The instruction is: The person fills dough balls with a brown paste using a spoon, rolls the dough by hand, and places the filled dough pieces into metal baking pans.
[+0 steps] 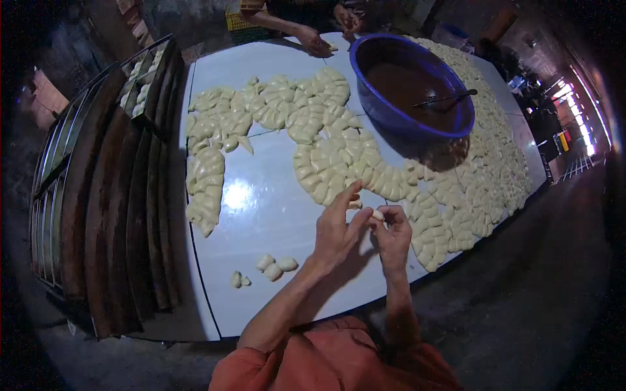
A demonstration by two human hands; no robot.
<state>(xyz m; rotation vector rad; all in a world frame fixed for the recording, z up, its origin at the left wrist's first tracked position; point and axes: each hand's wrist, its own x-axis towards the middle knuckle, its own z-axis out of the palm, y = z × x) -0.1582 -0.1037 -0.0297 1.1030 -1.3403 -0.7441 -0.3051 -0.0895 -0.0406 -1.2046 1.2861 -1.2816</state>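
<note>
Over the white tabletop, my two hands meet around a small piece of pale dough (377,214). My right hand (394,241) pinches it between thumb and fingers. My left hand (334,229) is beside it, fingers stretched up and away, the thumb close to the dough; whether they touch I cannot tell. Just beyond my hands spreads a wide sheet of flattened dough pieces (336,159), laid edge to edge. Several small dough lumps (274,272) lie near the table's front edge, left of my left forearm.
A blue-purple basin (417,129) of brown filling, with a dark-handled utensil (450,99) in it, stands at the far right. More dough pieces (489,169) cover the right side. Stacked wooden trays (104,215) line the left edge. Across the table, another person's hand (313,40) touches the tabletop.
</note>
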